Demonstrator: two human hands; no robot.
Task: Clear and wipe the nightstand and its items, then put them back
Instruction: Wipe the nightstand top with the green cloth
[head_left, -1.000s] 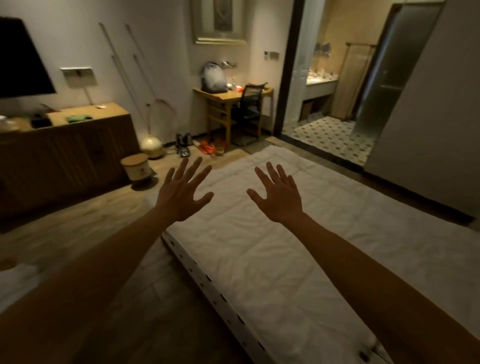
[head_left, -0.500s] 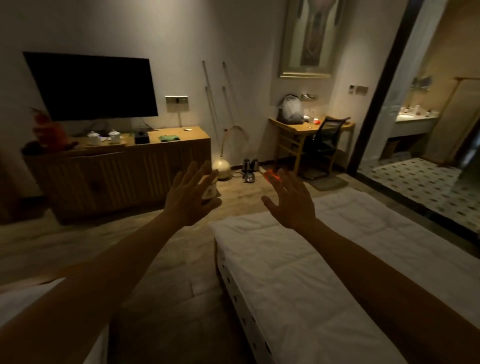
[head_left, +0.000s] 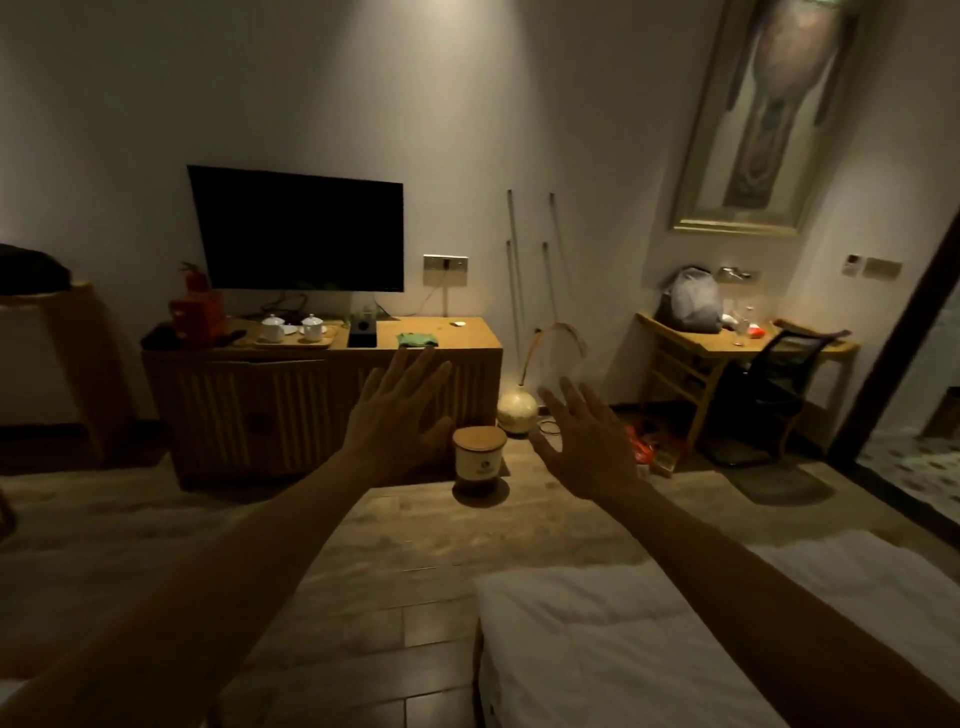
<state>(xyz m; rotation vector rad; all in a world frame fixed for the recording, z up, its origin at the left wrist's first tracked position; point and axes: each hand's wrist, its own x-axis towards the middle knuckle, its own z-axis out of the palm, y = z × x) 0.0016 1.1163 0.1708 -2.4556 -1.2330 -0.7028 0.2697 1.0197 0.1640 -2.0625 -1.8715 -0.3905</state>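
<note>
Two bare hands, raised palm-outward, fingers straight and spread, holding nothing: left hand (head_left: 396, 415), right hand (head_left: 589, 447). Nightstand: not identifiable in this view. Low wooden cabinet (head_left: 322, 400), ribbed front, flat top; on it a wooden tray (head_left: 296, 340) with two white lidded cups near the left end, a folded green cloth (head_left: 417, 339) toward the right end. Black flat television (head_left: 298, 228) on the wall above. Cylindrical bin (head_left: 479, 457), pale body, wooden lid, on the plank floor. White quilted bed (head_left: 597, 649), lower right corner.
</note>
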